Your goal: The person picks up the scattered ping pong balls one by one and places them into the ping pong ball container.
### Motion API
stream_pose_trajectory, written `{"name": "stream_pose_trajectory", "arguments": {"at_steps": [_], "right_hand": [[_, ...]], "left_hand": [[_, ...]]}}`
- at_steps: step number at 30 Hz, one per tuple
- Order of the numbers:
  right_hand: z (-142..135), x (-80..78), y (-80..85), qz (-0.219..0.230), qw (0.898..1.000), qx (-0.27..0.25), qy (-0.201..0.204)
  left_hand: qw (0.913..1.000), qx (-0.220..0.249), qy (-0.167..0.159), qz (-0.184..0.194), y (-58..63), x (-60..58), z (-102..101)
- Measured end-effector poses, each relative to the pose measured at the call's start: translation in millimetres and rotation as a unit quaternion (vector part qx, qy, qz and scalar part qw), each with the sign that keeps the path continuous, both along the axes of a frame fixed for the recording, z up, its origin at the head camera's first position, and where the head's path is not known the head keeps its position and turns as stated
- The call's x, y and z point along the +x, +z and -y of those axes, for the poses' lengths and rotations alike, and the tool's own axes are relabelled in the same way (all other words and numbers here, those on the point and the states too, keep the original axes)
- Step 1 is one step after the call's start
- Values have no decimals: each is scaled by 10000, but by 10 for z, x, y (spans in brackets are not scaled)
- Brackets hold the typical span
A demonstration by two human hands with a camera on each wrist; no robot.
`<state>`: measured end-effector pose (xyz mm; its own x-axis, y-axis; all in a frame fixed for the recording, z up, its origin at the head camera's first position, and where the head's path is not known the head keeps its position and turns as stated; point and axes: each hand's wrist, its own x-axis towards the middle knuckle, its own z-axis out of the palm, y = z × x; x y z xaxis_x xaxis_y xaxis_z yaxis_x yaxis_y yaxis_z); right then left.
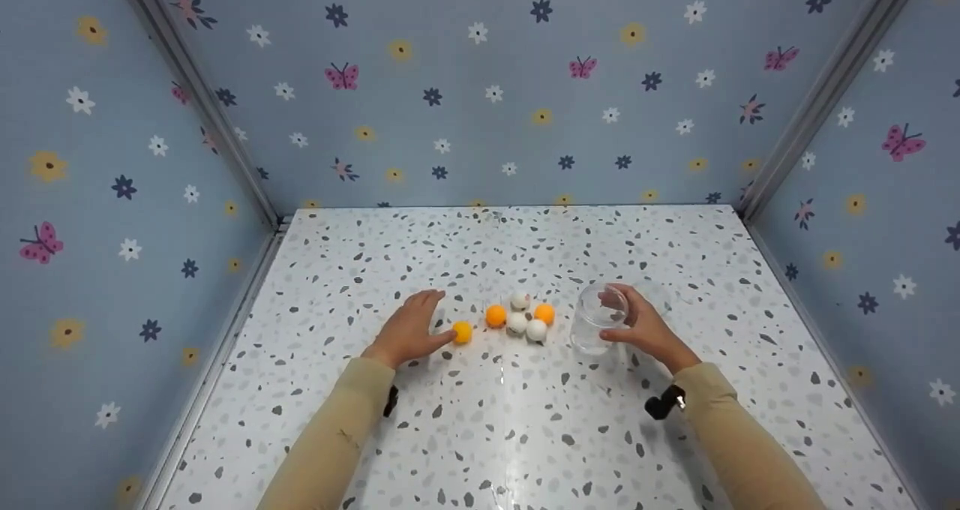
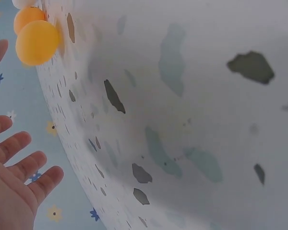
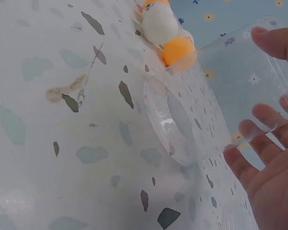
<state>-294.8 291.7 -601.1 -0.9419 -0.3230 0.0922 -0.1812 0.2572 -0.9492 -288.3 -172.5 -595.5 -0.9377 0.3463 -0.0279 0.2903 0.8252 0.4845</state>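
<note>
My right hand [image 1: 643,328] holds a clear plastic cup [image 1: 589,337] near its upper part, thumb on one side and fingers on the other. In the right wrist view the cup's round base is down at the table. My left hand [image 1: 409,334] hovers low with fingers extended, its thumb close to a yellow-orange ball [image 1: 463,333]. The left wrist view shows a gap between thumb and ball. Between the hands lie an orange ball [image 1: 496,316], white balls [image 1: 516,323] in a cluster, and another orange ball [image 1: 544,314], nearest the cup.
A faint clear round outline [image 1: 654,294] shows on the table behind the right hand; its kind is hard to tell. The speckled white table [image 1: 480,435] is walled by flowered panels [image 1: 480,90] at the back and both sides.
</note>
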Motion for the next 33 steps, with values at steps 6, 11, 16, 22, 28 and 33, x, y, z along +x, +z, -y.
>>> {"name": "stream_pose_trajectory", "arguments": {"at_steps": [6,11,16,22,28,33], "right_hand": [[3,-23,-38,-82,9999,31,-84],[6,-28,-38,-79,9999,4,-74],[-1,-35,-51,-71,10000,14,-56],[-16,-40,-60,-120,9999,93,-72],[-12,-33,-50,-52,9998,158,-59],[-5,-42,-60,-74,9999,133,-40]], "left_hand": [[9999,39,5,126,-15,-10,-14],[9996,157,-28,213,-25,-22,-58],[9988,369,-68,302,-33,-36,-97],[9971,537,3,536,-35,-45,-133],[9944,610,51,858,-10,-48,-174],[9942,481,-23,958,15,-64,-216]]}}
